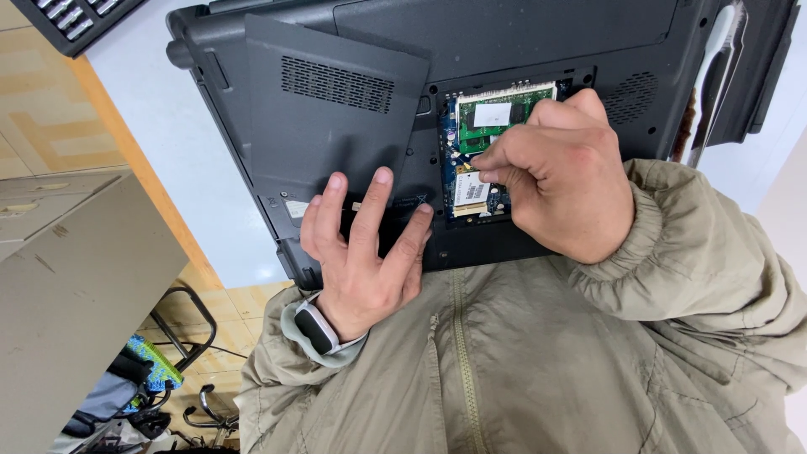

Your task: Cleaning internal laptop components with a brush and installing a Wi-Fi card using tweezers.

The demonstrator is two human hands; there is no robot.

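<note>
white label (493, 114) on green card, small sticker (296, 208)

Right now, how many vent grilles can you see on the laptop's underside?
2. One grille sits on the loosened cover panel above the left hand; another is beside the right hand. Others may be hidden.

A grey cabinet (76, 286) stands beside the white table (193, 168).

Repair workshop: opened laptop (471, 101) on white desk (193, 168), keyboard (76, 21) nearby
</note>
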